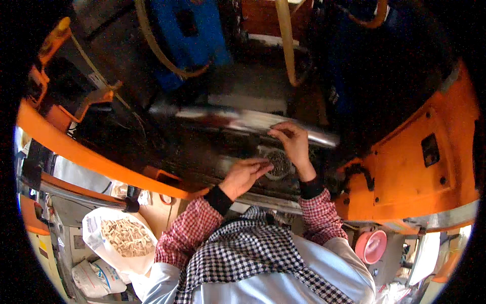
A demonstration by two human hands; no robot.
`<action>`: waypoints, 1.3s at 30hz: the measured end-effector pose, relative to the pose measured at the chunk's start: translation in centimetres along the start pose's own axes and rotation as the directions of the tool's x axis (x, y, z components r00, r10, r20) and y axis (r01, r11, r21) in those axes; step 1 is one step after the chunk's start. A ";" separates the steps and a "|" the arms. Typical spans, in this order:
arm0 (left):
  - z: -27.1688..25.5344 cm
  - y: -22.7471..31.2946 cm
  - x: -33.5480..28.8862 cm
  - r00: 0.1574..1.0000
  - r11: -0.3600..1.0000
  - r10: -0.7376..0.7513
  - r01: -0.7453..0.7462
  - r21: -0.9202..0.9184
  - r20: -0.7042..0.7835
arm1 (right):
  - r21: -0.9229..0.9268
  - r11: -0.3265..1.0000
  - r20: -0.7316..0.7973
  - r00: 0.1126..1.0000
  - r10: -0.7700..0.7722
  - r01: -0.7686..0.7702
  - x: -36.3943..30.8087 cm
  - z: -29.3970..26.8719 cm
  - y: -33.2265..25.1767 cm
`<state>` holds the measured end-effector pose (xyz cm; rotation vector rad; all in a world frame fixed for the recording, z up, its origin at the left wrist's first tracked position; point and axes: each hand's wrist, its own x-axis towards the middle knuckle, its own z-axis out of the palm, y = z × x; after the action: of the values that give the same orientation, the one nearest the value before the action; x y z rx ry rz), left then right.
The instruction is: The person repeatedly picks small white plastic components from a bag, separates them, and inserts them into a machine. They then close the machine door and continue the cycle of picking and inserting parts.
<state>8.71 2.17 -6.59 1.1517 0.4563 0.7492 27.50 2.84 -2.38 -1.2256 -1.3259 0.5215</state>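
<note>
Mid-frame, the left hand (pixel 244 177), loosely bunched by a round dish (pixel 280 177), and the right hand (pixel 294 144), fingers curled near a metal bar (pixel 248 121), have unclear holds.

My left hand (pixel 245 175) and right hand (pixel 294 146): both bare. Sleeve covers on both forearms, small red-and-white check, loose and wrinkled: left cover (pixel 190 228), right cover (pixel 323 215). Each ends in a plain black band at my wrist, snug, looks knitted: left cuff (pixel 218 200), right cuff (pixel 311 188). Above the covers, my shirt (pixel 324 261) shows: pale blue, plain, soft folds, going whitish on the upper sleeves where light hits. Over my chest, an apron (pixel 243 240) in black-and-white check, bunched and darker at its far end. Its strap (pixel 324 283), same check, runs toward my right shoulder. Finer weave detail too blurred to tell.
</note>
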 end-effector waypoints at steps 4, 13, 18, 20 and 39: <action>-0.3 1.9 -1.9 0.973 0.910 -0.179 0.109 -0.399 -0.144 | -0.122 0.988 -0.129 0.985 -0.113 0.097 8.5 3.9 -0.3; 0.7 7.2 -5.6 0.898 0.944 -0.320 0.277 -0.178 -0.303 | -0.232 0.957 -0.456 0.850 -0.264 0.173 28.3 9.4 0.7; 0.4 8.3 -6.5 0.888 0.933 -0.355 0.357 -0.048 -0.292 | -0.353 0.933 -0.432 0.896 -0.102 -0.064 30.7 10.6 0.0; -0.1 7.7 -6.3 0.894 0.936 -0.351 0.341 -0.085 -0.278 | -0.344 0.939 -0.425 0.890 -0.167 0.012 31.5 10.9 1.1; -0.1 7.9 -6.6 0.889 0.955 -0.295 0.284 -0.085 -0.350 | -0.399 0.916 -0.416 0.880 -0.229 0.049 32.6 11.9 1.2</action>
<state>1.92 -0.95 0.40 0.8886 0.9021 0.7012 25.27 35.79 8.35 -1.4417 -1.1198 -0.1444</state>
